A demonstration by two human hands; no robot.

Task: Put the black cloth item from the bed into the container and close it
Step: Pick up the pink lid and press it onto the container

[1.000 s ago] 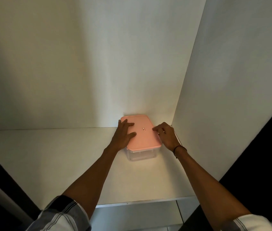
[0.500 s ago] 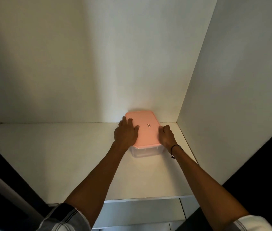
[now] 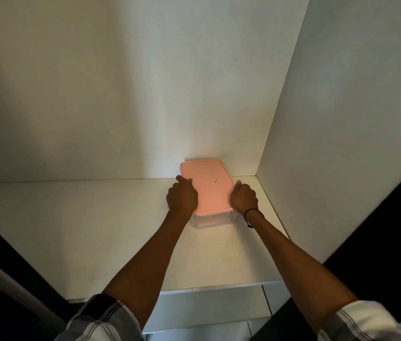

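The clear plastic container (image 3: 213,219) with flat pink lid (image 3: 206,185) was gripped between left hand (image 3: 182,199) and right hand (image 3: 244,200), fingers clamped along its long sides, near the shelf's (image 3: 71,232) back-right corner.

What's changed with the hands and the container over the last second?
Both hands slid off the top of the pink lid to its long edges: the left hand now grips the left side, the right hand the right. The clear container stays on the white shelf near the back corner, lid on.
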